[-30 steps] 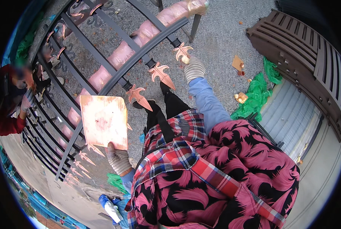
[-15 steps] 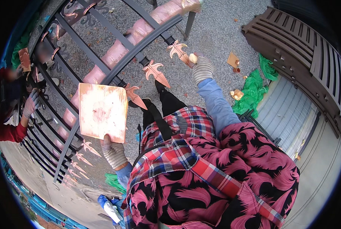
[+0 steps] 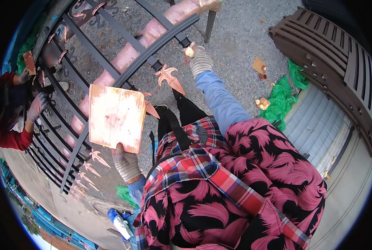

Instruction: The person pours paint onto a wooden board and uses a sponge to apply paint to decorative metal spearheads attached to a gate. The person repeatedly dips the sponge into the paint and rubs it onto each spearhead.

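At the far left edge, another person in red sleeves and grey gloves (image 3: 37, 106) reaches toward a dark metal gate (image 3: 107, 68) that lies flat across padded supports, its bars running from upper right to lower left. Copper-coloured spear tips (image 3: 168, 77) line the gate's curved rail, and more of them (image 3: 95, 156) show lower down. Just right of that, the wearer's gloved left hand (image 3: 127, 163) grips the lower edge of a flat square board (image 3: 117, 117) smeared with pale copper paint, fingers curled under it and thumb on top. The board is held up tilted, over the gate bars. Below, a blue and white bottle (image 3: 120, 222) sits by the body. Farther right, the gloved right hand (image 3: 200, 61) is closed round a small copper-coloured piece (image 3: 189, 51) beside the gate's rail; what the piece is cannot be told. On the gravel ground (image 3: 244, 37) to the right lie green plastic sheeting (image 3: 281, 96) and scraps of cardboard (image 3: 259, 66), next to a brown slatted bench (image 3: 327, 54).
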`<move>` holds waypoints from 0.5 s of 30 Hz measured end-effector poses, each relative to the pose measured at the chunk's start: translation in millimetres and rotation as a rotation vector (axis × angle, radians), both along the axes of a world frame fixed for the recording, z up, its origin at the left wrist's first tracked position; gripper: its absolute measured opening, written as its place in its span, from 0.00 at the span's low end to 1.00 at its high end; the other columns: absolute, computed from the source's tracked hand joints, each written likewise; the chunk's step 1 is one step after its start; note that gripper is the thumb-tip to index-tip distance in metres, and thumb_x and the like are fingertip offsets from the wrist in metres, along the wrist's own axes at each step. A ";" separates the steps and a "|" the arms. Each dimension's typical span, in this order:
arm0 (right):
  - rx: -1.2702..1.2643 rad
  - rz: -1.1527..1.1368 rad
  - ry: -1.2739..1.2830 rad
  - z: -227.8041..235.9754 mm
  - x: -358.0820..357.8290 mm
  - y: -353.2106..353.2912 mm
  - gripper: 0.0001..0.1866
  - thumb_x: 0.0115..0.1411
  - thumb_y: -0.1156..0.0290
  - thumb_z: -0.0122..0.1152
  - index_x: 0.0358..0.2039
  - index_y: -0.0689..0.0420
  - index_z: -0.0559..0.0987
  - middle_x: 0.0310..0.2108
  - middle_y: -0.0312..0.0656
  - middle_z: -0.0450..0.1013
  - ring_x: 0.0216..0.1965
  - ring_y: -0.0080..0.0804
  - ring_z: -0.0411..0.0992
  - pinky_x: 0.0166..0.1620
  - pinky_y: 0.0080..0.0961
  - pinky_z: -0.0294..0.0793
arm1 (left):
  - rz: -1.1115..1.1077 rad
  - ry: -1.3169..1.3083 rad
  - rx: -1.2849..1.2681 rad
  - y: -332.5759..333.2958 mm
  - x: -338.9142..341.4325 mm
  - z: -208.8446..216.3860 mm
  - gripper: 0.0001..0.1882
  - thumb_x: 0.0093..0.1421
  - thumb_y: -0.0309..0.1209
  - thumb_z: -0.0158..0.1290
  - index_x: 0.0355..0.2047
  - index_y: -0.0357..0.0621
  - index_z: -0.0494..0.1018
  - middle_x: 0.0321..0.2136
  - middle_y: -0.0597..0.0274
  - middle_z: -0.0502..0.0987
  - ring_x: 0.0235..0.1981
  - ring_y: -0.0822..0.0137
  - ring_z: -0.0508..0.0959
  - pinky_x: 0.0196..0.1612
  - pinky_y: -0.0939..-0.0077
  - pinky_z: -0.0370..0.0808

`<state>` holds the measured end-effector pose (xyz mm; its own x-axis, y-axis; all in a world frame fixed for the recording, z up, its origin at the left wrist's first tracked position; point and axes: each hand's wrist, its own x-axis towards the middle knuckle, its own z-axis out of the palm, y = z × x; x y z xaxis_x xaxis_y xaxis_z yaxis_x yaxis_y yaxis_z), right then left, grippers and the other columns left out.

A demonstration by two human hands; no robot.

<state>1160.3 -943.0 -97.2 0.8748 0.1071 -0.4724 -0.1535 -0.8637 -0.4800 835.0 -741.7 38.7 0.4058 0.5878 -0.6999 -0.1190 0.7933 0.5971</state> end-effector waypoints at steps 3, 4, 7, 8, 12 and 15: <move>-0.291 0.406 -0.150 1.3 -43.9 1.6 0.11 0.49 0.67 0.57 0.33 0.56 0.73 0.28 0.46 0.72 0.30 0.39 0.71 0.33 0.32 0.70 | -0.034 -0.028 0.004 -6.8 11.7 9.0 0.25 0.50 0.24 0.53 0.49 0.38 0.60 0.46 0.56 0.67 0.48 0.60 0.66 0.51 0.63 0.64; -0.278 0.428 -0.158 0.7 -41.3 -1.0 0.11 0.49 0.66 0.56 0.33 0.56 0.73 0.28 0.47 0.72 0.30 0.40 0.71 0.33 0.33 0.70 | -0.030 -0.018 0.003 -7.7 11.0 8.4 0.25 0.50 0.24 0.53 0.49 0.38 0.60 0.46 0.56 0.66 0.48 0.60 0.66 0.51 0.63 0.64; -0.260 0.442 -0.080 0.8 -26.0 -5.3 0.13 0.49 0.65 0.54 0.35 0.55 0.73 0.29 0.47 0.72 0.32 0.40 0.71 0.34 0.33 0.70 | 0.006 0.028 -0.003 -8.4 0.5 8.5 0.25 0.50 0.25 0.52 0.50 0.39 0.60 0.47 0.56 0.66 0.49 0.60 0.66 0.52 0.64 0.63; -0.278 0.393 0.014 1.6 -11.0 -2.2 0.14 0.49 0.64 0.55 0.36 0.56 0.73 0.30 0.47 0.72 0.33 0.39 0.71 0.34 0.33 0.70 | 0.011 0.033 -0.001 -9.8 -0.9 7.2 0.25 0.50 0.25 0.52 0.50 0.39 0.60 0.47 0.56 0.66 0.48 0.60 0.66 0.52 0.64 0.63; -0.217 -0.070 0.547 -13.9 78.0 -37.5 0.18 0.47 0.65 0.58 0.39 0.57 0.72 0.34 0.46 0.72 0.36 0.35 0.71 0.36 0.29 0.70 | -0.009 0.017 0.034 -6.6 7.2 10.3 0.25 0.51 0.26 0.52 0.49 0.39 0.60 0.47 0.56 0.66 0.48 0.61 0.66 0.52 0.64 0.63; -0.028 -0.072 0.001 -4.7 30.6 -51.1 0.17 0.47 0.65 0.59 0.37 0.58 0.74 0.35 0.46 0.72 0.36 0.39 0.71 0.38 0.29 0.70 | 0.001 0.042 0.050 -12.5 -5.7 15.3 0.25 0.50 0.26 0.52 0.50 0.39 0.60 0.47 0.57 0.66 0.48 0.61 0.66 0.52 0.64 0.63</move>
